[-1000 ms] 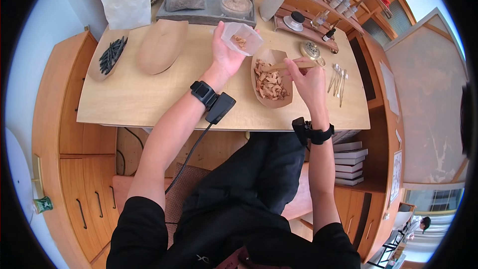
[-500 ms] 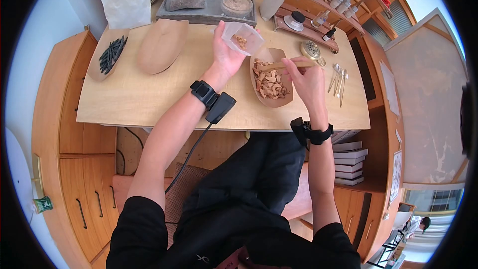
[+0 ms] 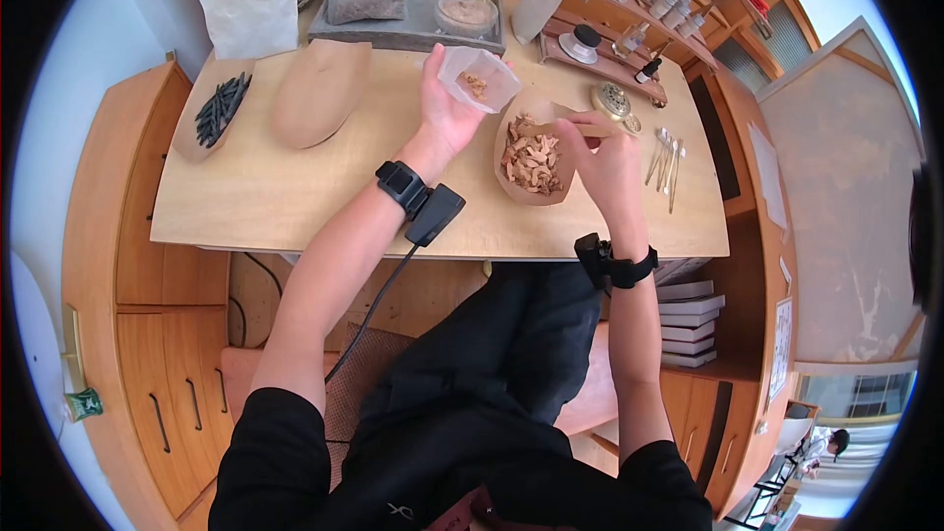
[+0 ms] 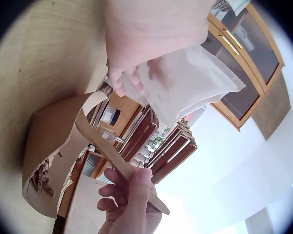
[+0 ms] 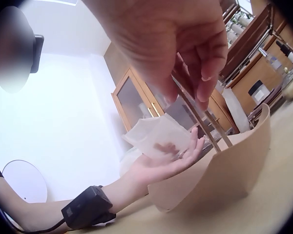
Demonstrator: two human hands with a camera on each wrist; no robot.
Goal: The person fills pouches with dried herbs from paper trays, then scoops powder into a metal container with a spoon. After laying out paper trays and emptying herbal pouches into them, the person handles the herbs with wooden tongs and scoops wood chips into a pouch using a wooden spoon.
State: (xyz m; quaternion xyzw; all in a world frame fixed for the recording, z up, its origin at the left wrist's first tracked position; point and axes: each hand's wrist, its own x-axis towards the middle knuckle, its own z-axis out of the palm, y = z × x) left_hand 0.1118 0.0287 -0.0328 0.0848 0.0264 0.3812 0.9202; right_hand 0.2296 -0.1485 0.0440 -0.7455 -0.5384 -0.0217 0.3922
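My left hand (image 3: pixel 448 120) holds a translucent plastic bag (image 3: pixel 500 88) from below, its mouth gaping upward. A few brown wood chips (image 3: pixel 476 87) lie inside the bag. To its right on the table stands a boat-shaped brown paper tray (image 3: pixel 537 198) heaped with wood chips (image 3: pixel 532 162). My right hand (image 3: pixel 612 172) pinches wooden tweezers (image 5: pixel 200 117) between thumb and fingers, over the tray's right side. In the right wrist view, the two prongs reach down to the tray's rim, and their ends are hidden behind its wall.
Dark sticks lie in a paper tray (image 3: pixel 213 128) at the left, beside a flat brown board (image 3: pixel 320 93). Behind are a white bag (image 3: pixel 246 5) and a grey tray (image 3: pixel 423 28). Several slim metal tools (image 3: pixel 669 162) and a brass pot (image 3: pixel 612 100) sit to the right.
The tweezers have moved from lying across the chips to the tray's right rim. The paper tray has shifted and tilted slightly. The left hand and bag stay put.
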